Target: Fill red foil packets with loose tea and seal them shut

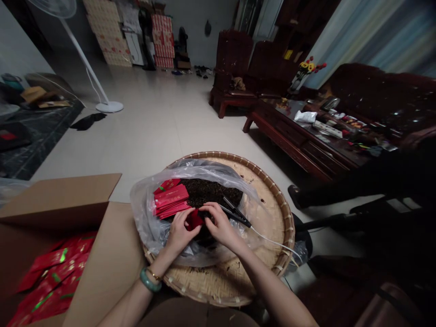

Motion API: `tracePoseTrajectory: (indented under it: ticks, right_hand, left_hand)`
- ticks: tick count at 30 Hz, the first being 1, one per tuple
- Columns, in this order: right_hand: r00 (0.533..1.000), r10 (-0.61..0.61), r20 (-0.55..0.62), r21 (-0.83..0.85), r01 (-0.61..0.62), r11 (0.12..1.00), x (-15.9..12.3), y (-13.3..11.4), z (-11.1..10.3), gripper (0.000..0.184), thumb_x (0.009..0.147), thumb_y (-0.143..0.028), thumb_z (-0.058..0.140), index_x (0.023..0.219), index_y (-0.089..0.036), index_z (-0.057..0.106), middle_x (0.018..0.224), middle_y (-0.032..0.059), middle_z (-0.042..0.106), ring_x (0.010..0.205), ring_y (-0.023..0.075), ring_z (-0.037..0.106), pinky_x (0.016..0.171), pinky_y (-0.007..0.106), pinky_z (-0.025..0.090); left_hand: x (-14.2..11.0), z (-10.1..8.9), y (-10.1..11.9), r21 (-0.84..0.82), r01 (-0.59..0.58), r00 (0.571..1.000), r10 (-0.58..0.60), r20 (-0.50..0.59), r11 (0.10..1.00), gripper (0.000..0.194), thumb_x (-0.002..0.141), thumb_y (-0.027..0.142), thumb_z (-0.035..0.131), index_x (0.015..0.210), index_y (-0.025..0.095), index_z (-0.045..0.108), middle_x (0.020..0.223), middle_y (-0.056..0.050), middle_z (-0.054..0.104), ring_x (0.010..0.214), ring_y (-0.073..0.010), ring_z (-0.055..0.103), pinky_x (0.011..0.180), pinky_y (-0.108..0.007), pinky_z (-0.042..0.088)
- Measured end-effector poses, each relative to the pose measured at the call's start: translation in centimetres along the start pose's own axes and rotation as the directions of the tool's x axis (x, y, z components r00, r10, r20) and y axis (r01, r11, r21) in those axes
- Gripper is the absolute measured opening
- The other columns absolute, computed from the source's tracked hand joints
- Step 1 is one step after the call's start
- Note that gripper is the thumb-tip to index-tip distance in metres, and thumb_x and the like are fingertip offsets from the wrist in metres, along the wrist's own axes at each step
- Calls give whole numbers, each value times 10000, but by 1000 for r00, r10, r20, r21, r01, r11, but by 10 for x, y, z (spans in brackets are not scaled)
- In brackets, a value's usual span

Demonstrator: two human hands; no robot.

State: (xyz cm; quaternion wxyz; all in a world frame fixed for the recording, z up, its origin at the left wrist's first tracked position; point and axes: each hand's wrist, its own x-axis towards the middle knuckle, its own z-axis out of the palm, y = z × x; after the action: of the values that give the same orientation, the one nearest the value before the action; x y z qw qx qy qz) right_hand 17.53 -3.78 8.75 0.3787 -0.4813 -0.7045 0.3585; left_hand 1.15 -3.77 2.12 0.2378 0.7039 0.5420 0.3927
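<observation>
- Bare forearms (127, 299) up front, green bangle (150, 280) on left wrist.
- Left hand (180, 231) gripping red packet (194, 221), above open plastic bag (142, 200).
- Right hand (220, 225) just beside it, fingertips at packet; can't tell if pinching anything.
- Bag sits on round woven tray (286, 227); contains dark loose leaves (213, 190), red packet stack (171, 200).
- Black two-armed tool (243, 220), white cord (272, 243), right of hands.
- Cardboard box (111, 254) left, more red packets (56, 272) inside.

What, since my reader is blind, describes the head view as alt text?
The left hand holds a red packet, right hand beside it, over a plastic bag of dark loose material on a woven tray; a cardboard box stands left.
</observation>
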Motion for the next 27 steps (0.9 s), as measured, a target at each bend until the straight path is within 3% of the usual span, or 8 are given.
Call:
tracePoseTrajectory:
  ticks: [5,12,16,19,27]
  right_hand:
    - [996,13,90,-181,3,984,1,-9,-16,292,752,-54,477,985,-180,599,925,51,541,862,157,541,803,299,455]
    - [965,50,259,-330,40,943,9,-11,-16,293,753,-32,490,968,-178,624,916,46,540,850,150,546,794,273,444]
    - [975,42,216,-289,23,957,12,-10,-14,340,723,-33,570,1034,-168,588,942,47,595,893,166,562,815,283,442]
    - [981,103,166,-325,-44,945,12,-9,-15,241,736,-50,588,949,-155,624,912,49,587,831,152,566,761,261,447]
    - [951,202,235,-560,-37,828,10,-18,-13,168,820,-197,585,952,-218,686,878,47,540,748,145,571,689,244,428]
  left_hand:
    - [0,0,-1,-6,-17,1000,17,-8,1000,455,681,226,656,1121,192,544,1025,-68,617,791,-184,580,650,-307,513]
    - [-1,1,1,-1,-88,995,88,41,996,458,689,201,639,1134,194,535,1039,-73,606,894,-212,571,710,-333,515]
    - [-1,1,0,3,-108,993,108,48,994,449,700,198,634,1136,188,525,1053,-82,590,958,-230,553,753,-356,508]
    - [-1,1,-1,4,-100,994,99,48,995,440,712,220,637,1136,194,523,1043,-81,583,957,-232,549,748,-358,507]
    - [-1,0,3,16,-120,990,119,76,993,468,696,193,627,1151,202,520,1028,-72,580,958,-233,545,810,-384,486]
